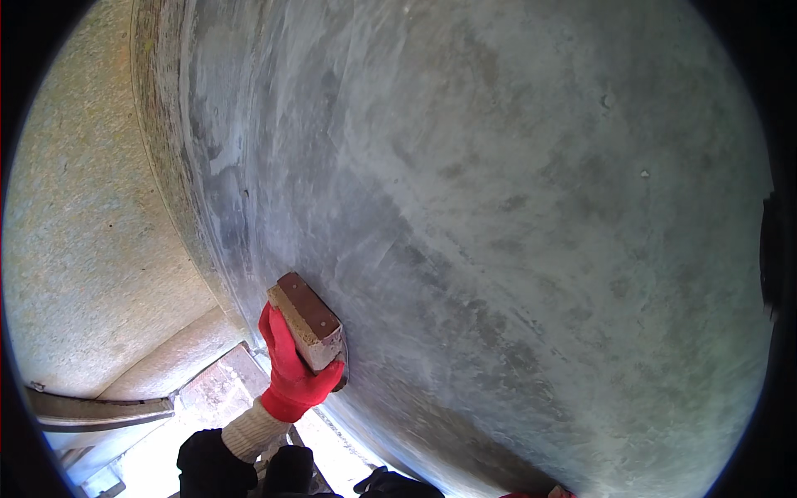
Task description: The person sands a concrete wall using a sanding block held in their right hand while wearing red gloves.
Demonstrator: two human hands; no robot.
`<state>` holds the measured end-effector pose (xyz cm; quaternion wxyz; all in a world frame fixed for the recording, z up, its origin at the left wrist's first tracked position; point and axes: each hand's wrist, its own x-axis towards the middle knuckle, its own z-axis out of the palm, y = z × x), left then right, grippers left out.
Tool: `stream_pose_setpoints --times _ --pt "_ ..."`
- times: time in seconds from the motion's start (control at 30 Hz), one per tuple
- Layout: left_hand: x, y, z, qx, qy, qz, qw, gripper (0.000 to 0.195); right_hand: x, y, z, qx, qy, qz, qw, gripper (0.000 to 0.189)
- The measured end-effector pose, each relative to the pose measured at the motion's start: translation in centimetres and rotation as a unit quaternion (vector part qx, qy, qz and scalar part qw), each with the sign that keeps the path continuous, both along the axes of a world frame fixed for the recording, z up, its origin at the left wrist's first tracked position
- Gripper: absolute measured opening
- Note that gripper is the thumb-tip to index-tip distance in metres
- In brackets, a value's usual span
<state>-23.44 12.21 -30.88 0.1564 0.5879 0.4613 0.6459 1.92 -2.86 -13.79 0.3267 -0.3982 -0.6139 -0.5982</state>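
A red glove with a pale knitted cuff covers my left hand (297, 380), at the lower left of the head view. It grips a tan, coarse-grained block (305, 327) with a reddish-brown strip showing two pale spots, apparently a sanding block. The block's far side lies at a large, curved, grey surface (473, 187) with pale smears, dark patches and a few small pits; exact contact is hidden. Of my right hand (540, 495) only a sliver of red glove shows at the bottom edge, beside something pale; its fingers are out of sight.
A speckled yellowish panel (93, 205) curves along the left, with a rough, streaked border where it meets the grey surface. A curved rim (106, 411) and a flat, pale piece (221, 386) lie at the lower left, near bright glare. Dark clothing shows at the bottom.
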Motion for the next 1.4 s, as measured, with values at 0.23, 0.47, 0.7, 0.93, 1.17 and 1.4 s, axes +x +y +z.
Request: stream_pose_setpoints --times 0.23,0.47,0.7,0.93,1.17,1.4 --pt "-0.9 0.5 -2.2 -0.026 0.035 0.02 0.999 0.113 -0.3 0.5 0.0 0.008 -0.004 0.008 1.0 0.014" --pt "0.0 1.2 7.7 0.125 0.114 0.021 0.985 0.118 0.6 0.1 0.0 0.018 -0.028 -0.006 0.999 0.013" --pt "-1.2 0.9 1.9 0.083 0.123 0.05 0.988 0.118 -0.7 0.9 0.6 0.026 -0.013 0.006 1.0 0.008" --pt "1.7 0.0 7.4 0.15 0.079 0.017 0.985 0.115 -0.9 1.1 1.0 0.016 -0.016 0.015 1.0 0.005" --pt "-0.1 0.1 1.9 0.159 0.127 0.036 0.978 0.114 -0.8 0.8 0.5 0.026 -0.006 0.013 1.0 0.008" --pt "0.4 -0.2 4.1 0.096 0.105 0.042 0.989 0.117 -0.3 0.8 0.0 0.012 -0.017 0.018 1.0 0.013"
